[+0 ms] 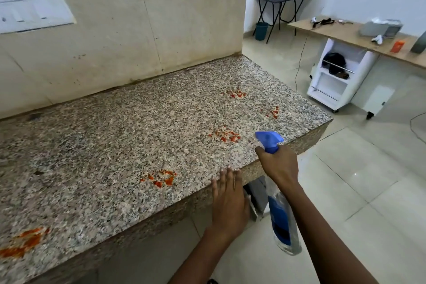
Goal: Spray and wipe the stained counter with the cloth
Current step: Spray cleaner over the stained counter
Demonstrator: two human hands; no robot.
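A speckled granite counter [119,136] carries several orange-red stains: one by the front edge [161,177], one near the nozzle [227,136], two farther right [236,94], and a large one at the lower left [23,241]. My right hand [280,168] grips the neck of a clear spray bottle [282,221] with a blue trigger head [268,142], held at the counter's front edge with the nozzle towards the stains. My left hand [229,196] rests flat on the counter's front edge, fingers together, holding nothing. No cloth is in view.
A tiled wall with a white switch plate [34,10] backs the counter. To the right are a tiled floor, a white wheeled cart [334,80], a wooden desk [359,37] with small items, a black folding table [281,7] and a dark bin [261,30].
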